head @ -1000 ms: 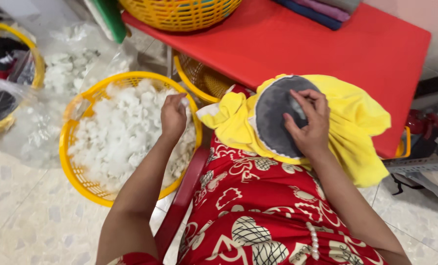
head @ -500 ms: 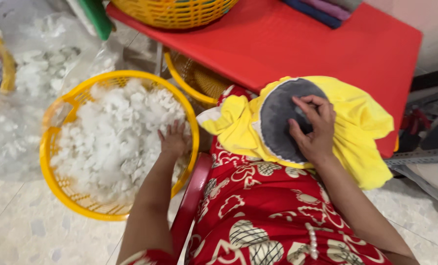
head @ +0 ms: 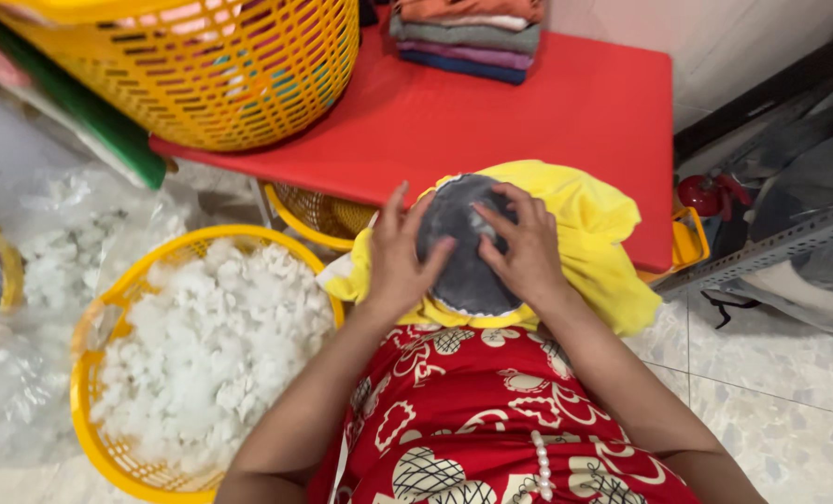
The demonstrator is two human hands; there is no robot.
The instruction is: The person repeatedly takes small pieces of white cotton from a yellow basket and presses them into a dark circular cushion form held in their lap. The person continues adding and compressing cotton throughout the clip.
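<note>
A yellow cloth piece (head: 594, 224) with a round dark grey patch (head: 468, 275) lies on my lap against the edge of a red table (head: 529, 112). My left hand (head: 400, 266) rests flat on the left side of the patch, fingers spread and thumb on the grey. My right hand (head: 526, 250) presses on the patch's right side, its fingertips pinched at a small light spot in the middle. A yellow basket (head: 88, 373) full of white stuffing (head: 206, 345) stands on the floor by my left arm.
On the red table stand a big yellow mesh basket (head: 202, 75) and a stack of folded cloths (head: 468, 33). Another yellow basket (head: 318, 215) sits under the table. A clear bag of stuffing (head: 57, 252) lies at left, and grey metal racking (head: 790, 243) at right.
My left hand has come out of the stuffing basket and now lies on the grey patch beside my right hand. The view has tilted up toward the table.
</note>
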